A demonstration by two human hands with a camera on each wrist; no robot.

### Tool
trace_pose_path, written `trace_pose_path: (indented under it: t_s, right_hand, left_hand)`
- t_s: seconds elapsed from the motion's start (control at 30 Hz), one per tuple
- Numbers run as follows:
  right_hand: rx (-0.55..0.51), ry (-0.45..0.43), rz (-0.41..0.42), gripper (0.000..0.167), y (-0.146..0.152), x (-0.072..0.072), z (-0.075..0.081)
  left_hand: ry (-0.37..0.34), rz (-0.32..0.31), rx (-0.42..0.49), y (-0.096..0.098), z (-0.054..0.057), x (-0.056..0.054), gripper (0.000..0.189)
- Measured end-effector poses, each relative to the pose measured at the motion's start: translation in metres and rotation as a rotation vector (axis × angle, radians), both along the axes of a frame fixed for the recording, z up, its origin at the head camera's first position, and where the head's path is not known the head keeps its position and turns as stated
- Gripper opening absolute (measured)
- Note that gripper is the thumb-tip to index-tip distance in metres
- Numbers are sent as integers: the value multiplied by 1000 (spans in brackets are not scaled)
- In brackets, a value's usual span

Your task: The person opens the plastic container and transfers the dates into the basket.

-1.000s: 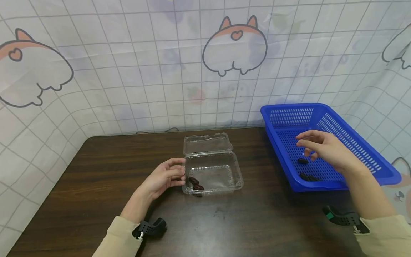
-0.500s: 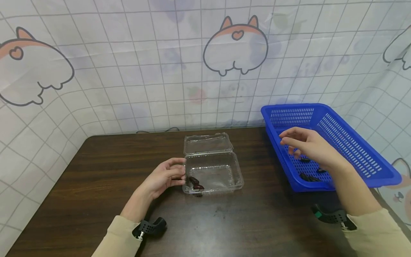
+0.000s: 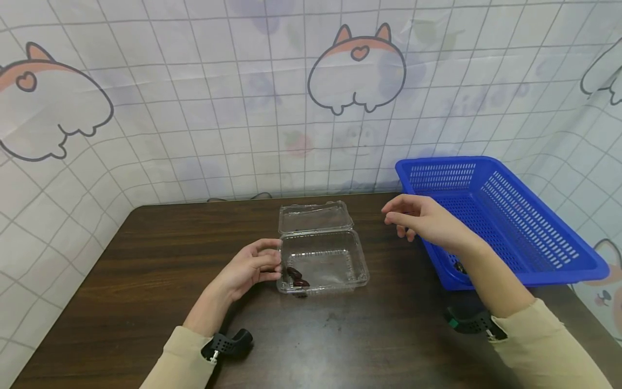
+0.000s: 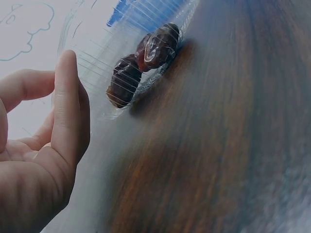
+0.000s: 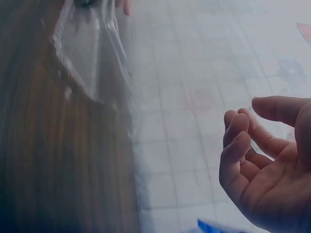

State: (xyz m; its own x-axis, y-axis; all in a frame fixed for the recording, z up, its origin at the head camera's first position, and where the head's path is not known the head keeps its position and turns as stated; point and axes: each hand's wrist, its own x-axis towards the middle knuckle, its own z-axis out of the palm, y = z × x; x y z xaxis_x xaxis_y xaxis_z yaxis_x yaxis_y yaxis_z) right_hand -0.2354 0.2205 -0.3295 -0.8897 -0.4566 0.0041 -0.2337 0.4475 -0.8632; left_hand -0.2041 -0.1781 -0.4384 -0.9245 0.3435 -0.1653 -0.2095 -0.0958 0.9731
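Observation:
A clear plastic clamshell box [image 3: 335, 270] stands on the table with its lid [image 3: 316, 219] folded back. Dark red-brown dates [image 3: 297, 278] lie in its near left corner; the left wrist view shows these dates [image 4: 124, 80] through the wall. My left hand [image 3: 250, 268] rests its fingers against the box's left side. My right hand [image 3: 420, 221] hovers between the box and a blue basket [image 3: 534, 278], fingers loosely bent. In the right wrist view, a gap shows between the thumb [image 5: 277, 108] and the fingers, and no date is visible there.
The blue basket stands at the table's right, its front right corner past the edge. A few dark dates [image 3: 459, 267] show in it beside my right forearm, which hides the rest. A patterned white cloth wall [image 3: 233, 135] closes off the back.
My right hand has moved left, from above the basket's inside to just past its left rim. The left hand, the box and its dates stay where they were.

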Motion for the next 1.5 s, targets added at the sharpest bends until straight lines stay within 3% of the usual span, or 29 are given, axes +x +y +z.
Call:
trace_pose_path:
  t_s: [0.37, 1.17, 1.5]
  right_hand:
    - [-70, -41, 112, 23, -37, -3, -15]
    - [-50, -151, 296, 25, -100, 3, -49]
    - [-26, -144, 344, 28, -119, 2, -58]
  left_hand:
    - [-3, 7, -1, 0, 1, 1, 53]
    - [-3, 7, -7, 1, 1, 0, 54]
    - [-4, 3, -3, 1, 0, -1, 53]
